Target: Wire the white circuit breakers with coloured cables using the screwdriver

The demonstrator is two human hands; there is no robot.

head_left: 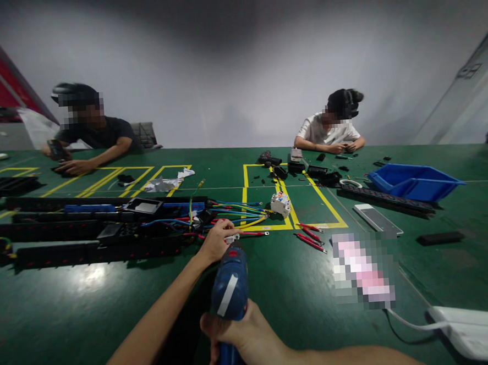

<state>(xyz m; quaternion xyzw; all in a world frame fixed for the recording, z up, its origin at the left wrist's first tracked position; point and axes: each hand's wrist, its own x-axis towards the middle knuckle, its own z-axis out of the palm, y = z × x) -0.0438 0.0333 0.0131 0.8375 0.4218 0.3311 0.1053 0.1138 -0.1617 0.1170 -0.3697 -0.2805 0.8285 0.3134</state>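
My right hand (pixel 247 334) is wrapped round the grip of a blue cordless drill (pixel 230 285), which points away from me. At the drill's front end my left hand (pixel 218 240) closes its fingers on a small white block (pixel 232 239), partly hidden by the fingers and the drill. A red cable with a ring terminal (pixel 255 234) runs out to the right of that block. Just beyond my left hand lies a bundle of blue, yellow and green wires (pixel 237 207), coming from long black power strips (pixel 99 252). A white circuit breaker (pixel 280 204) stands at the wire ends.
Short red cables (pixel 311 239) lie right of the drill. Further right are a phone (pixel 377 219), a blue bin (pixel 417 182), a long black strip (pixel 385 198) and a white power bank (pixel 480 333). Two people (pixel 100 136) sit across the green table (pixel 292 289).
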